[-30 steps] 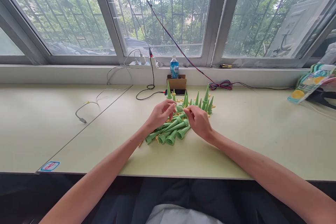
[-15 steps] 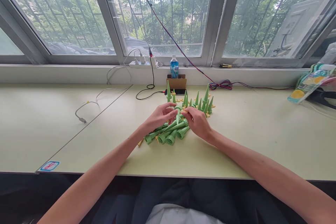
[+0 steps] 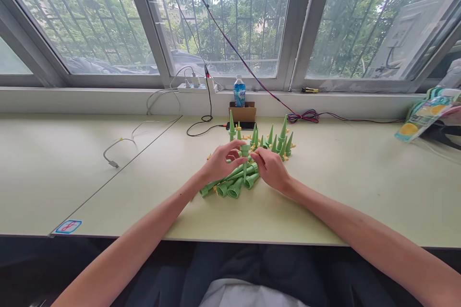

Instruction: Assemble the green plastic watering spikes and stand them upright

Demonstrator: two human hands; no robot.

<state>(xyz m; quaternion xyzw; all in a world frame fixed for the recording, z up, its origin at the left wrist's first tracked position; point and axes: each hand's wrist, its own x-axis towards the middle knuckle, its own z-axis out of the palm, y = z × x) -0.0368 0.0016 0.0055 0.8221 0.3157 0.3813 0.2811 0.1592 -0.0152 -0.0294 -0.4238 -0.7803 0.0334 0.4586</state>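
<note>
Between my hands a green plastic watering spike [image 3: 245, 149] hangs point down, its wide cap on top. My left hand [image 3: 220, 161] grips it from the left with thumb and fingers. On the other side my right hand [image 3: 272, 169] is closed in a pinch at the spike's side, on a small yellow valve [image 3: 251, 154] mostly hidden by the fingertips. Just below lie several loose green spikes [image 3: 235, 188] in a pile, open ends toward me. Behind my hands, several spikes [image 3: 283, 133] with yellow valves stand point up.
A phone [image 3: 246, 125] lies at the back with a cable plugged in. Behind it a blue-labelled bottle [image 3: 239, 92] stands by a cardboard box [image 3: 242, 114]. A white cable [image 3: 113, 164] lies to the left, bundled wires [image 3: 304, 115] at the back right. Plastic packaging [image 3: 427, 114] sits far right.
The held spike has turned from leaning toward me to nearly upright, point down. My left fingers have shifted slightly around it; my right hand stays pinched at its side.
</note>
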